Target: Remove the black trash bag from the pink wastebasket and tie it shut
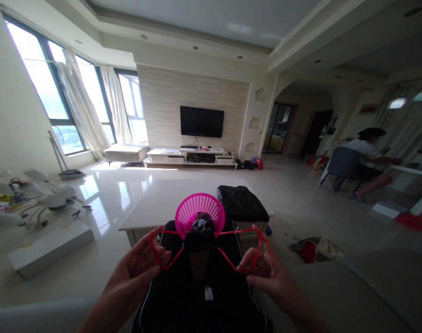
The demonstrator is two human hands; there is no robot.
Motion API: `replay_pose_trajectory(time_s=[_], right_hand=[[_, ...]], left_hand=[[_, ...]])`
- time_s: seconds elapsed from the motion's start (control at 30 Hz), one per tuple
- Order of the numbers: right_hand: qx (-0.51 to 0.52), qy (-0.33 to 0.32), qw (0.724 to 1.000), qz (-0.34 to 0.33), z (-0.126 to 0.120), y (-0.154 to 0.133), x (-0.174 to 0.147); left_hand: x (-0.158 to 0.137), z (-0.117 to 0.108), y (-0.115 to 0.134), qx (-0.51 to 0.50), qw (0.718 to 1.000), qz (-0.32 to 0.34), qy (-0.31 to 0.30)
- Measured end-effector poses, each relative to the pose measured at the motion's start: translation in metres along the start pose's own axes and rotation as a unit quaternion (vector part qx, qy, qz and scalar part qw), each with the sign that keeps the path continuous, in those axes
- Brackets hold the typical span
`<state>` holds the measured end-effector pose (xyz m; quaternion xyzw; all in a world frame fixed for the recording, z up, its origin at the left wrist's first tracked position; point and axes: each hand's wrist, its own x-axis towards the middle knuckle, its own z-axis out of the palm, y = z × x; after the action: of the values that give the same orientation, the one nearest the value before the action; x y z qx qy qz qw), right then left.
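Between my knees is a pink plastic basket [182, 210] with slotted sides, tilted so its opening faces me. A gathered black plastic bag [201, 233] bunches at its near rim. Red drawstrings [228, 232] run out from the bunched bag to both sides, each forming a loop. My left hand [141, 261] has its fingers hooked through the left loop and pulls it taut. On the other side, my right hand [262, 263] holds the right loop stretched round its curled fingers. How far the bag reaches into the basket is hidden.
A white low table [144, 210] stands ahead, with a black plastic bag [243, 203] on its right part. A long white box [51, 249] lies on the floor at left. A person [366, 152] sits on a chair at far right.
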<state>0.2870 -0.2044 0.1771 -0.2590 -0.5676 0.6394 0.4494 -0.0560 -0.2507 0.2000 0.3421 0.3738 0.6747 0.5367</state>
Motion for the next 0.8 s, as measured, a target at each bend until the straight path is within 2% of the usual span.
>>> replay_pose_trajectory(time_s=[0.13, 0.3, 0.47, 0.63, 0.8], right_hand=[[-0.001, 0.006, 1.000, 0.017, 0.003, -0.004, -0.001], [-0.001, 0.015, 1.000, -0.007, 0.003, -0.001, 0.001], [-0.026, 0.031, 0.998, -0.037, -0.004, 0.008, 0.006], [-0.074, 0.027, 0.997, -0.015, -0.006, 0.007, 0.010], [-0.098, 0.032, 0.994, -0.024, -0.003, 0.003, 0.010]], left_hand=[[-0.005, 0.009, -0.005, 0.103, 0.992, 0.066, -0.025], [-0.001, 0.006, -0.011, 0.176, 0.980, 0.081, -0.048], [-0.002, 0.007, -0.009, 0.122, 0.992, 0.040, -0.013], [-0.009, 0.018, 0.002, 0.048, 0.998, 0.016, 0.028], [-0.013, 0.023, 0.010, 0.003, 0.997, -0.011, 0.072]])
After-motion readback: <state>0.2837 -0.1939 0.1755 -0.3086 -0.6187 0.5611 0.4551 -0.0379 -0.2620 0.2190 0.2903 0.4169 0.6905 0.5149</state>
